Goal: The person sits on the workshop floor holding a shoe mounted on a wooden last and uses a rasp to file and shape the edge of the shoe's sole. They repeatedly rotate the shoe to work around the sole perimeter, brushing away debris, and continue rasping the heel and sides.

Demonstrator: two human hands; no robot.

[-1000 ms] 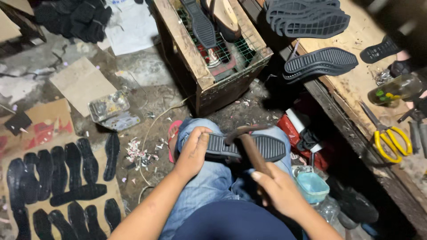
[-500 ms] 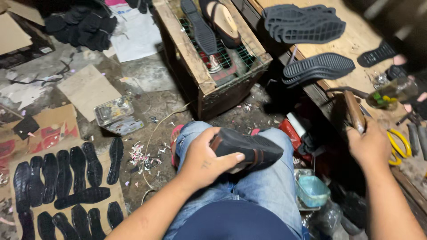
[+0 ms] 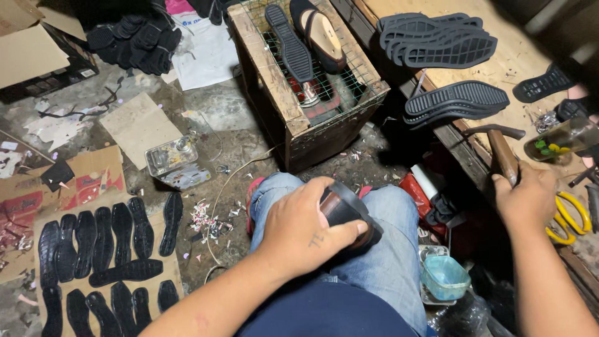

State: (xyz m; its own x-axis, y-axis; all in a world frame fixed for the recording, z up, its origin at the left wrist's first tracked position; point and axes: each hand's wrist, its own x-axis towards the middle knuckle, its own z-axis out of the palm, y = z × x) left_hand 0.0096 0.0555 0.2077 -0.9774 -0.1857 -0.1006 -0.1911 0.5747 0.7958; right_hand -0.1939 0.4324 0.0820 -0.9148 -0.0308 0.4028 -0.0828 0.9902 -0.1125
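Fingers of your left hand [image 3: 302, 234] are wrapped over a dark brown leather shoe [image 3: 349, 212], thumb stretched along its near side, pressing it down on your lap across your blue denim jeans [image 3: 387, 262]. Only part of the shoe shows past your knuckles, with a paler brown band at its edge. Your right hand [image 3: 527, 200] is out to the side at the wooden workbench [image 3: 518, 62], fingers closed around the wooden handle of a hammer with a dark metal head [image 3: 499, 140]; the head lies on the bench edge, just below a pair of black ribbed rubber soles [image 3: 455, 100]. A second stack of black rubber soles [image 3: 437, 40] sits farther back on the bench. Yellow-handled scissors [image 3: 571, 215] lie just beside your right wrist, and a clear glass bottle [image 3: 561, 140] lies near the hammer. Ahead of your knees stands a wooden crate topped with wire mesh [image 3: 274, 81], carrying a black sole and a tan-lined sandal. Off to your left, rows of flat black soles [image 3: 103, 243] are laid out on cardboard on the floor, well apart from the shoe. A small pale blue plastic tub [image 3: 444, 278] sits by your right thigh
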